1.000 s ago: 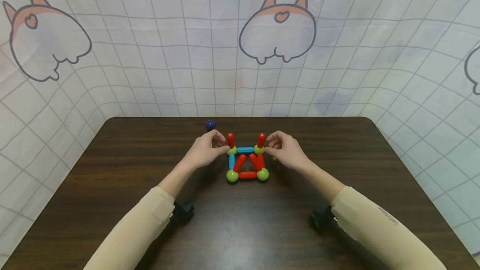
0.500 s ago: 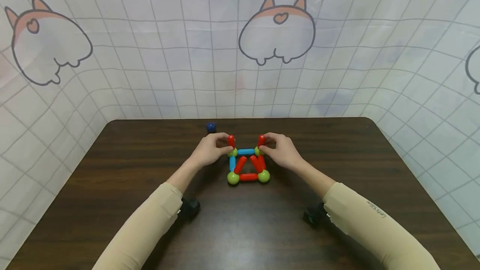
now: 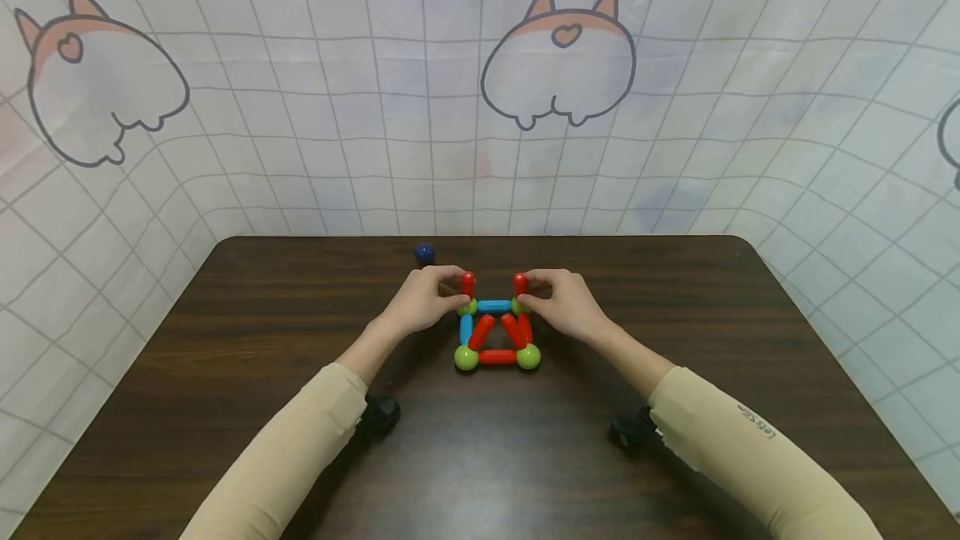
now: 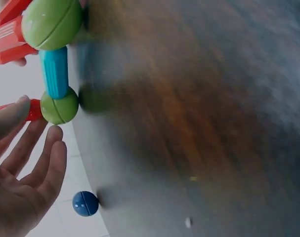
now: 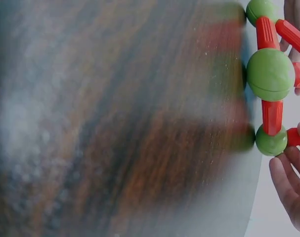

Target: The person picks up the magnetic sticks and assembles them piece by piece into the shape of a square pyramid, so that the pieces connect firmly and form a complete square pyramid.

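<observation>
Green balls joined by red and blue rods make a square frame on the table, with two green balls [image 3: 467,357] at its near corners. At the far left corner my left hand [image 3: 420,298] pinches an upright red rod [image 3: 468,283] between thumb and fingers. Its other fingers lie close to the green ball [image 4: 60,105] below, in the left wrist view. My right hand [image 3: 566,302] pinches the matching red rod [image 3: 520,283] at the far right corner. Two more red rods [image 3: 482,332] rise from the near balls and lean inward, their tops apart.
A dark blue ball [image 3: 424,253] sits near the table's far edge, behind my left hand. The dark wooden table [image 3: 480,457] ends at a white gridded cloth [image 3: 480,165] at the back and sides.
Both hands have moved in from beside the far corners and taken hold of the two red rods. The rods' tops now tilt slightly toward each other.
</observation>
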